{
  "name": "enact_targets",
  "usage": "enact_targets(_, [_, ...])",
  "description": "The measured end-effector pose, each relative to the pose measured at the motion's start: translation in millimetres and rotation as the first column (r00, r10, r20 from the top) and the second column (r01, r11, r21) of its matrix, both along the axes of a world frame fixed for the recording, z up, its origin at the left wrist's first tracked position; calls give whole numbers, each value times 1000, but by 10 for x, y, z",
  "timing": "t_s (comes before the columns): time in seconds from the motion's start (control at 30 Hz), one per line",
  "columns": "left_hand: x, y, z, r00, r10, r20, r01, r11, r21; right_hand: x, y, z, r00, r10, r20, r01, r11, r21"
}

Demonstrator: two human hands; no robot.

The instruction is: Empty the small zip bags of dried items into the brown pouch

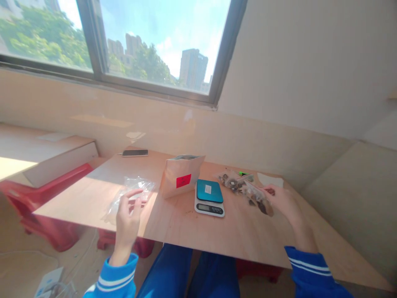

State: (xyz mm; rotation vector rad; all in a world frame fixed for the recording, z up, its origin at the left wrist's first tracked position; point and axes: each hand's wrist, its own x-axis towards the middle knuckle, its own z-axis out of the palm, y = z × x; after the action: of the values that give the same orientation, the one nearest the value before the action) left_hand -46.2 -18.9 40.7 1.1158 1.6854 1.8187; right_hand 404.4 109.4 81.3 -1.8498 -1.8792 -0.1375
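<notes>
My right hand (281,199) pinches the top edge of a clear plastic bag (256,195) with dark brown dried pieces inside, at the right of the table. Several similar filled bags (232,182) lie just left of it. On the left, my left hand (127,212) is raised with its fingers loosely curved and apart, nothing visible in them. Behind it are flat, clear plastic bags (139,184) on the table; whether the fingers touch them I cannot tell. Between my hands sits a kitchen scale (209,198) with a blue-green platform, nothing on it.
A pale stand-up pouch (172,178) with a red label stands open left of the scale. A phone (135,153) lies at the back left. White paper (270,180) and a bright green item (242,173) are at the back right. Red stools (46,207) stand left.
</notes>
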Motion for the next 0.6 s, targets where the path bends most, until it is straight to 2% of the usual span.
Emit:
enact_targets(0.07, [281,-31,78,983,-165,80,163,986,31,-331,-232,219,999,12,-50,-11,1000,18])
enact_targets(0.17, [734,-122,125,885,-438,159,428,899,93,-920,-608,383,975,51,-218,-35,997,76])
enact_targets(0.27, [1113,-219,89,707,-661,250,638,750,176,-1473,-917,273,845,188,-501,-169,982,84])
enact_targets(0.3, [1200,-240,66,662,-694,283,682,714,157,-1627,-998,194,787,220,-576,-226,972,62])
enact_targets(0.33, [1263,-253,40,646,-698,310,693,706,146,-1760,-1069,108,739,231,-633,-268,963,38])
enact_targets(0.37, [1302,-259,16,642,-694,327,695,706,133,-1874,-1131,23,698,234,-677,-295,955,25])
enact_targets(0.43, [1319,-253,-22,674,-651,349,661,742,108,-2047,-1231,-116,645,235,-727,-327,945,15])
enact_targets(0.53, [1260,-215,-63,755,-547,362,562,824,74,-2193,-1327,-209,629,239,-740,-355,935,1])
enact_targets(0.6, [1207,-180,-102,789,-497,361,518,854,43,-2242,-1356,-212,630,251,-735,-388,921,-19])
